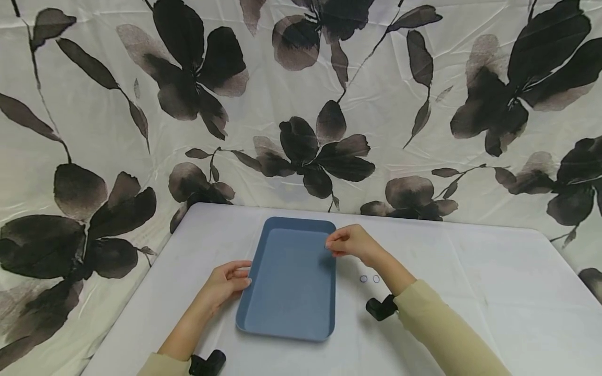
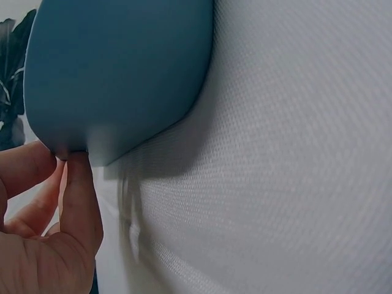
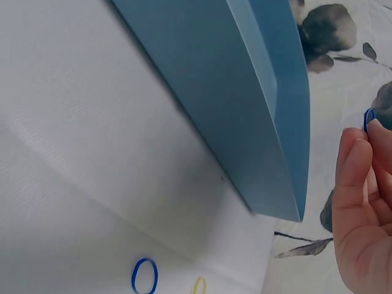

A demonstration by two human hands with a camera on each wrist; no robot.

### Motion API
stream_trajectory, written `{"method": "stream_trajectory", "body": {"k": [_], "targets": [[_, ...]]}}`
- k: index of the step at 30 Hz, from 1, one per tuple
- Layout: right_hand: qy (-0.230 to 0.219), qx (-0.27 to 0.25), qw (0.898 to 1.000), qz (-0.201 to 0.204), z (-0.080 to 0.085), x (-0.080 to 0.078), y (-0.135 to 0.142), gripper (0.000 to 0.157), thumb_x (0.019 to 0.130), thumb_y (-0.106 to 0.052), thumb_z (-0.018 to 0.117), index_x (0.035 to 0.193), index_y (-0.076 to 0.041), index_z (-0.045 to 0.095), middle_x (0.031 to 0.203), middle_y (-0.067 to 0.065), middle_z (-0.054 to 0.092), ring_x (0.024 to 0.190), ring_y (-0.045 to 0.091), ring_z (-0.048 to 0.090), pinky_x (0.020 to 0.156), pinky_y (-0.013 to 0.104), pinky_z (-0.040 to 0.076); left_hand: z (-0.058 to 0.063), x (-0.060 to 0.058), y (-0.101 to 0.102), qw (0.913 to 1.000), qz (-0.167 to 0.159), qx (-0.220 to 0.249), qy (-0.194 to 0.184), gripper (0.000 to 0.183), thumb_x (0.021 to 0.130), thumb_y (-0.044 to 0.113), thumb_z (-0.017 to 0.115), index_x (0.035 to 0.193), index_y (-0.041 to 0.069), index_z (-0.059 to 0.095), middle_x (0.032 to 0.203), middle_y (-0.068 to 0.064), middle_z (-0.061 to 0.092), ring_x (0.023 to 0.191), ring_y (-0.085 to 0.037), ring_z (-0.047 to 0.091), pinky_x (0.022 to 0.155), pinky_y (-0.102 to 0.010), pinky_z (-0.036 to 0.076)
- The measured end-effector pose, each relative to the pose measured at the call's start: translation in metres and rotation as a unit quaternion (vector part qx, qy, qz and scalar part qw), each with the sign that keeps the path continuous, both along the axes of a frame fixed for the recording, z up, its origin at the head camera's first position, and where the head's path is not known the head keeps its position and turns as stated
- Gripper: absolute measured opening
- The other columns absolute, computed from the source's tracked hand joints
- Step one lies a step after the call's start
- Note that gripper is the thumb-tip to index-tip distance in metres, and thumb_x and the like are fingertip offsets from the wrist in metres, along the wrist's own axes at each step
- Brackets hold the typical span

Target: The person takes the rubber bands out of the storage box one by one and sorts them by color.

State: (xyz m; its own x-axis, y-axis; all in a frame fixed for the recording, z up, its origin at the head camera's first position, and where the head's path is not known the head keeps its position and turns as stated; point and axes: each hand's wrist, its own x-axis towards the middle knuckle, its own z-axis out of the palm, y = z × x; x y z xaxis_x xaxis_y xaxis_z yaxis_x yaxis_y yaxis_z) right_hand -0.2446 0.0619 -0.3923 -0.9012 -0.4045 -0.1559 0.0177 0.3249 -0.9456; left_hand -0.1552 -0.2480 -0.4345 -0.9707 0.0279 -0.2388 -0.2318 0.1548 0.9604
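A blue rectangular tray (image 1: 288, 284) lies on the white table. At its left side, my left hand (image 1: 223, 285) touches the outer wall with thumb and fingertips, the fingers fairly straight. Over the tray's upper right rim is my right hand (image 1: 356, 244), its thumb and forefinger pinching a thin blue loop (image 3: 365, 120) like a small rubber band. That loop is too small to make out in the head view. To the right of the tray, another blue loop (image 3: 133, 278) and a yellow loop (image 3: 196, 286) rest on the table in the right wrist view.
White cloth covers the table (image 1: 451, 292). Behind it and on the left hangs a pale curtain (image 1: 254, 109) printed with dark flowers. A black wrist camera (image 1: 208, 363) sits at the left sleeve, and another black camera (image 1: 380, 308) at the right sleeve.
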Motion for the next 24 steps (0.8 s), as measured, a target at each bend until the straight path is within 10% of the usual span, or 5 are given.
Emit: {"method": "stream_trajectory", "body": {"k": [24], "targets": [[-0.047,-0.022,0.997,-0.058,-0.001,-0.003,0.028,0.023,0.083,-0.001,0.067,0.102,0.012,0.065,0.089,0.017,0.069,0.071,0.016,0.066,0.071,0.034,0.054,-0.001,-0.001,-0.001,1.0000,0.002,0.003,0.001,0.048,0.084,-0.006,0.060,0.130,-0.010,0.045,0.106,-0.017,0.061,0.083,-0.013,0.062,0.069,-0.026,0.051]]}}
